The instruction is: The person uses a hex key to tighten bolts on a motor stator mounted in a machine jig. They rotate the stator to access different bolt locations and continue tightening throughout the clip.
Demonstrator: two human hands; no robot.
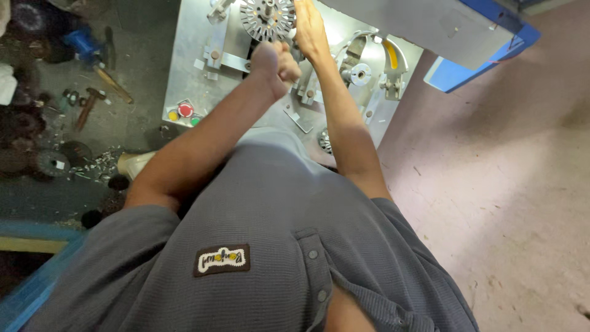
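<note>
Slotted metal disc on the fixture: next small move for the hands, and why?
Probably steady the slotted disc with the right hand, which rests at its edge, before the left hand acts. The left hand is a closed fist just below the disc; what it grips is hidden. The disc sits on a spindle on the metal plate, so it might turn.

Two hammers on the floor — three coloured buttons — one slotted disc.

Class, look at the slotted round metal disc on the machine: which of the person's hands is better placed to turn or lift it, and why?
Probably the right hand: it lies open against the slotted disc at its edge. The left hand is fisted just below the disc.
</note>
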